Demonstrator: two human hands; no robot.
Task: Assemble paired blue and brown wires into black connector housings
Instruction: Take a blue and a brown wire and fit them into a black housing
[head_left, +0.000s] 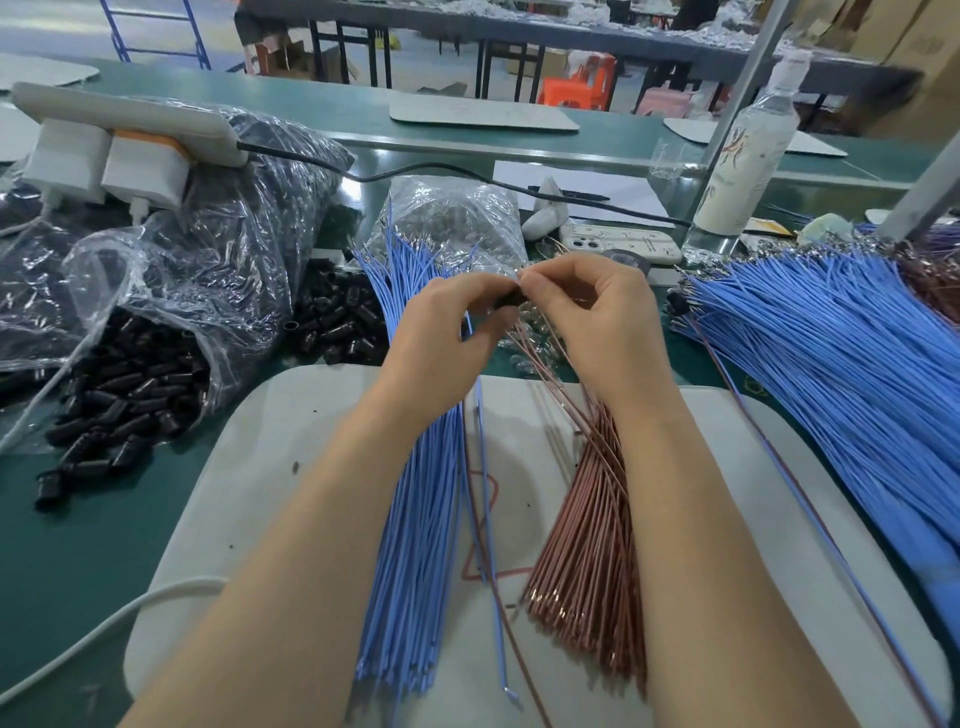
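Left of the grey rounded mat, loose black plastic housings lie unused. On it, a thick blue wire bundle. Above it, the left hand grip pinches one small black connector housing, and the right hand grip pinches its end. The copper-brown wire bundle is still full, so most of the work apparently remains.

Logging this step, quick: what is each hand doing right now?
Left hand: pinching a small black plastic connector housing.
Right hand: pinching the same housing's other end; any wire there is hidden.
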